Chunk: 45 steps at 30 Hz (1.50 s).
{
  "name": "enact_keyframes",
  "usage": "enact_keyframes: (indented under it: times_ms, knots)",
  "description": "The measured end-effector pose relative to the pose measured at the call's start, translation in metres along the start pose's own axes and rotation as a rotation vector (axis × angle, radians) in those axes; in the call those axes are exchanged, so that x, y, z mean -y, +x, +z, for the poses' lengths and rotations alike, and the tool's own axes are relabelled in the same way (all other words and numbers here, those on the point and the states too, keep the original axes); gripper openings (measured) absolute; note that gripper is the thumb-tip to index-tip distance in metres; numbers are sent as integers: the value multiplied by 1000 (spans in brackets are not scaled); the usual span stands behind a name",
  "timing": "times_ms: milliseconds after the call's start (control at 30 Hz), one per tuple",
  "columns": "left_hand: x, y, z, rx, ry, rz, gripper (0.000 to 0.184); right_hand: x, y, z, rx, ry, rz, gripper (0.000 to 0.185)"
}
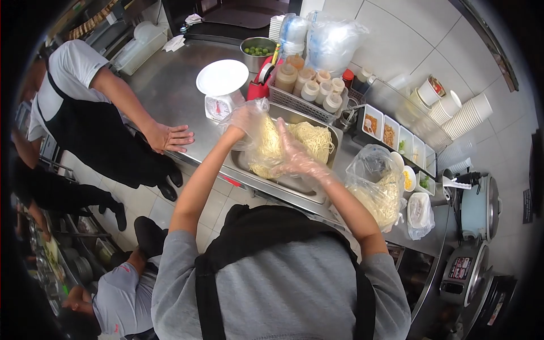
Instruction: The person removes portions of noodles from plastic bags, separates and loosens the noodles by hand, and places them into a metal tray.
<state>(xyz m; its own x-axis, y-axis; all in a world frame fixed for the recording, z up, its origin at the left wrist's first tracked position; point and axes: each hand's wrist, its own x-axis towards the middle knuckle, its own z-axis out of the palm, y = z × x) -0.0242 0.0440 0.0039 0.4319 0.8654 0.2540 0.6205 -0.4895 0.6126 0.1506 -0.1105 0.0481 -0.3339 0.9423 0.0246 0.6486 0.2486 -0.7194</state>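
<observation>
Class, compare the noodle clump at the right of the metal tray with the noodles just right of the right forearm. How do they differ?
The tray clump lies uncovered, while the bagged noodles are inside a clear plastic bag.
The tray clump sits in the metal tray; the bagged noodles are outside it.
The tray clump's strands show plainly; the bagged noodles' are partly veiled by plastic.
Both are pale yellow.

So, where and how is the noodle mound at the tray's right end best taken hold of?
Probably low on its sides, cupped from above and the near side: the noodle mound is loose and rounded with no firm edge, and the tray shows bare metal on that side.
</observation>
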Motion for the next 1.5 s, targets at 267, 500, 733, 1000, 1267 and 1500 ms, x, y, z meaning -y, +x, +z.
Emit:
enact_keyframes:
  times_ms: [267,500,733,1000,1267,1500]
  knots:
    - [-9,12,-15,141,-17,147,22,-16,39,-44,68,163,236,80]
    - [-43,0,-34,115,-371,118,26,5,61,-43,-167,-128,-27,27]
    - [-33,-6,-29,-51,-726,65,31,10,56,-30,-412,277,-3,26]
    - [-38,-44,-59,219,-497,-214,49,-14,56,-17,-445,1202,39,26]
    - [-32,-83,-21,199,-1066,-22,71,26,58,-34,-375,1440,304,24]
    - [-53,-75,-8,88,-671,21,56,43,68,-38,-328,1292,309,16]
